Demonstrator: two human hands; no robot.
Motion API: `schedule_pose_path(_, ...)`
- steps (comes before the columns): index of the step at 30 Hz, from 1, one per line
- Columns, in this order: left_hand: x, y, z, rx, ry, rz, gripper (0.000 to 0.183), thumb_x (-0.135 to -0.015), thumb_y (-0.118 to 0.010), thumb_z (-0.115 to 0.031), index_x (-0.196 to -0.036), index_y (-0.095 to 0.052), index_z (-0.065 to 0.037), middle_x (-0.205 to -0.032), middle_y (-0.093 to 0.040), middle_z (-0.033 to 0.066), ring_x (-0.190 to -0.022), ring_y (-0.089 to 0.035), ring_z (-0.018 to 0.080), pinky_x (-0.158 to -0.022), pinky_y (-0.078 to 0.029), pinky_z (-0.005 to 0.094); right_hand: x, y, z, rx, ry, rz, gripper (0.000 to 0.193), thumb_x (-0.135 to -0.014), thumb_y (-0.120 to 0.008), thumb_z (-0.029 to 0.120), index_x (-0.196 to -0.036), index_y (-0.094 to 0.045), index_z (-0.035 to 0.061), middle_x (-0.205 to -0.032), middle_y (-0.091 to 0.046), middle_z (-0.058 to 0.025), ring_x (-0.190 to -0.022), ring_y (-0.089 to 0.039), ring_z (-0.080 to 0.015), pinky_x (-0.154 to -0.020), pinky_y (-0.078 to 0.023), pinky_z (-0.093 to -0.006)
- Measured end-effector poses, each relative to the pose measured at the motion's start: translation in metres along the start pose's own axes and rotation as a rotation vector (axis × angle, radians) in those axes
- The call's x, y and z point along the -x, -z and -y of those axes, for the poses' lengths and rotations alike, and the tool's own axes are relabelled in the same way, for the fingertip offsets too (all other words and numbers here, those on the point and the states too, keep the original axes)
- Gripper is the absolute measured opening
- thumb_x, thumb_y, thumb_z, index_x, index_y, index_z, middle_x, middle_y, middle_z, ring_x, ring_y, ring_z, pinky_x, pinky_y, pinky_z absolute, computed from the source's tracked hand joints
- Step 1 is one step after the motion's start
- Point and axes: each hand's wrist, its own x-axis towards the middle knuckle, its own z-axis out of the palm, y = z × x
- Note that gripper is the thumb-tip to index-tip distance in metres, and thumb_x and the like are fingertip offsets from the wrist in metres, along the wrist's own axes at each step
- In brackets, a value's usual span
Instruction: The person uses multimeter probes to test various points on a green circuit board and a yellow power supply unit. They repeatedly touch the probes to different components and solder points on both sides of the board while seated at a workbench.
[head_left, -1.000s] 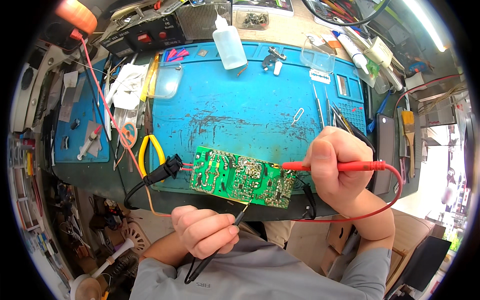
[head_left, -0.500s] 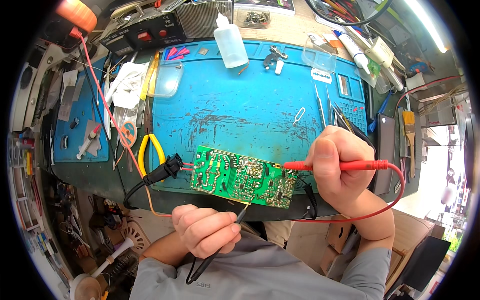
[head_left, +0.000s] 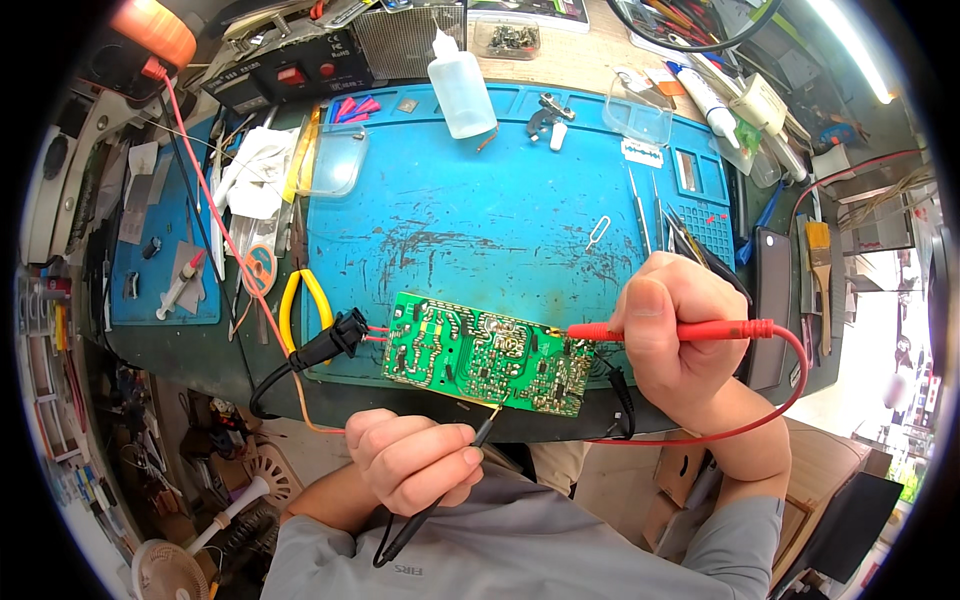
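Observation:
A green circuit board (head_left: 480,352) lies solder side up at the near edge of the blue work mat (head_left: 480,220). My right hand (head_left: 672,322) grips a red test probe (head_left: 680,330) whose tip touches the board's right end. My left hand (head_left: 410,458) holds a black test probe (head_left: 470,445), its tip on the board's near edge. A black plug (head_left: 330,340) with red wires joins the board's left end. A red lead (head_left: 780,400) loops from the red probe past my right wrist.
Yellow-handled pliers (head_left: 298,300) lie left of the board. A white squeeze bottle (head_left: 458,90) stands at the mat's back. Tweezers (head_left: 650,210) and a black phone-like slab (head_left: 770,300) sit at the right. Cluttered tools, a second blue mat (head_left: 165,240) and a syringe are on the left.

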Motion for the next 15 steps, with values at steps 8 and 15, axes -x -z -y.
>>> schedule_pose_path(8, -0.0015, 0.0001, 0.0014, 0.024, -0.004, 0.019, 0.013, -0.091, -0.066, -0.024, -0.102, -0.065, -0.017, -0.095, -0.070, -0.0052, -0.073, -0.056, 0.0090, -0.067, -0.038, 0.0257, -0.0013, 0.0011, -0.0014, 0.037, -0.007, 0.015, 0.030, -0.087, -0.069, 0.001, -0.062, -0.053, 0.0048, -0.053, -0.048, -0.0058, -0.042, -0.042, -0.0196, -0.041, -0.032, -0.0326)
schedule_pose_path(15, -0.0042, 0.0056, 0.0044, 0.020, -0.058, 0.036, 0.020, -0.084, -0.069, -0.019, -0.104, -0.066, -0.016, -0.100, -0.070, -0.0036, -0.075, -0.060, 0.0108, -0.068, -0.039, 0.0278, 0.0034, 0.0039, 0.0021, 0.097, -0.010, 0.024, 0.030, -0.086, -0.060, -0.003, -0.060, -0.046, 0.0037, -0.055, -0.047, -0.0068, -0.044, -0.042, -0.0206, -0.043, -0.030, -0.0340)
